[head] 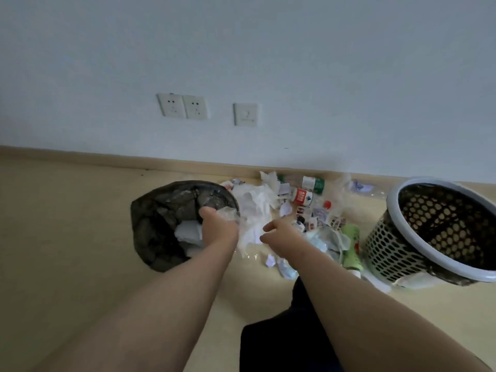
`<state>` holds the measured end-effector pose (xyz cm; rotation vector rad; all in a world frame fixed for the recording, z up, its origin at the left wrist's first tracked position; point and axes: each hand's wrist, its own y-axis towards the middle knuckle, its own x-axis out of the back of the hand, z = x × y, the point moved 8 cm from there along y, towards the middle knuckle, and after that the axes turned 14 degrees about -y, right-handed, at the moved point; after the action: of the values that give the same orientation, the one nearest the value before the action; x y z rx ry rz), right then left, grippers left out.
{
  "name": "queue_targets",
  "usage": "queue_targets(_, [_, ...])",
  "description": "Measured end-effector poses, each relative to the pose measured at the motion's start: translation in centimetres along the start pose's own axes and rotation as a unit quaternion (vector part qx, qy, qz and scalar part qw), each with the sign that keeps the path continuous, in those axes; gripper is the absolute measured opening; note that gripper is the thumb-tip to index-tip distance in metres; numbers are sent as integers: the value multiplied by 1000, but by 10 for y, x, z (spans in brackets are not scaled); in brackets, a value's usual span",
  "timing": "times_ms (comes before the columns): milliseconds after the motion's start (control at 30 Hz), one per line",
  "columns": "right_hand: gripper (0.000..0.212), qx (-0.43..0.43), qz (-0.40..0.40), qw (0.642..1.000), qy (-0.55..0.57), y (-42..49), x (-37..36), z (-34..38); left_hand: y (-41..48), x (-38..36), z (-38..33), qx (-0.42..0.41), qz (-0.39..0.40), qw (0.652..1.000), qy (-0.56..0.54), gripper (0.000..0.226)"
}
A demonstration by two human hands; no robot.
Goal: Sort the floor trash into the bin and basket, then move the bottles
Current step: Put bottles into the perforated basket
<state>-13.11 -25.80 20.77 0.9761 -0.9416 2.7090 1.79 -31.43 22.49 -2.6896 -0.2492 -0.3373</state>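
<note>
So this is early days, I'd say. The bin (161, 210), the one with the black liner, sits left of centre in the frame and has a few bits of white paper (189, 232) in it, so some sorting is done. The left hand (218, 226) is right over the bin's near-right rim. Its grip looks closed around a crinkly piece of clear plastic film (228, 212), which I'd guess is about to go in.

The right hand (281, 234) hangs over the middle of the mess. Its grip is loose, fingers relaxed and half spread, and I can't see anything in it.

What's left is most of it. A big heap of white tissue and paper (255, 205) lies just right of the bin, with small paper scraps and wrappers scattered toward the baseboard. The bottles haven't been dealt with:
- a red-label bottle (303, 196) and a green-and-white-label bottle (312, 183) lie on the floor (80, 237) near the wall
- a crushed clear bottle (362, 187) is further right
- a green bottle (351, 245) lies just beside the basket (389, 248)

The white-rimmed mesh basket at the right edge of the frame looks like it has nothing in it yet, though I can't see its bottom properly.
</note>
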Motion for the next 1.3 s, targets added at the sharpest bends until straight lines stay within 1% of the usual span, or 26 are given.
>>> queue_targets(33, [31,12,23,999,-18,10,-21,15,15,22,10,21,-43,999,-1,35])
queue_targets(67, [29,19,29,999,-33,13,-31,22,21,33,18,39,-73,997,1,34])
queue_targets(167, [27,36,42,997,-56,19,-47,34,34,56,28,78,-123,988,59,34])
queue_targets(200, [28,41,50,996,-61,24,-53,39,41,62,29,80,-130,985,85,35])
queue_targets(267, [29,44,61,995,-64,30,-61,44,55,69,30,76,-129,984,96,33])
queue_targets(400, [29,23,68,995,-64,39,-59,34,72,68,26,29,-146,988,49,14])
queue_targets(467, [26,8,69,996,-61,43,-54,23,76,61,24,15,-148,988,39,15])
queue_targets(533, [26,-7,65,996,-64,46,-48,11,83,48,30,35,-116,991,54,26])
queue_targets(600, [27,-11,66,995,-71,47,-42,4,89,34,44,91,-51,990,90,40])
queue_targets(633, [26,-16,70,995,-71,47,-38,-1,86,22,49,118,-12,986,114,49])
queue_targets(700, [25,-24,75,994,-70,46,-29,-10,77,7,53,139,24,977,159,62])
queue_targets(733, [27,-29,72,995,-69,46,-23,-16,72,0,50,120,23,973,197,64])
queue_targets(767, [28,-36,66,995,-66,47,-17,-24,66,-8,45,84,19,967,240,67])
queue_targets(867, [27,-47,51,995,-70,48,1,-46,49,-41,24,-83,29,945,314,70])
queue_targets(967, [27,-79,41,995,-50,53,20,-79,28,-90,10,-236,95,898,360,57])
queue_targets(1000, [26,-89,38,994,-42,56,25,-92,22,-108,11,-266,122,883,367,51])
queue_targets(1033, [25,-98,35,994,-34,60,29,-105,17,-126,15,-278,144,875,370,45])
queue_targets(1067, [26,-106,27,994,-27,63,32,-116,17,-137,20,-274,164,873,370,39])
queue_targets(1133, [28,-120,12,993,-6,70,36,-145,20,-163,42,-214,202,882,369,32])
queue_targets(1200, [22,-141,11,990,15,76,38,-177,22,-190,70,-136,237,891,361,31])
queue_targets(1233, [16,-152,12,988,21,76,37,-187,23,-195,80,-108,250,893,359,32])
queue_targets(1300, [13,-185,9,982,30,89,35,-221,28,-223,107,-71,265,891,362,36])
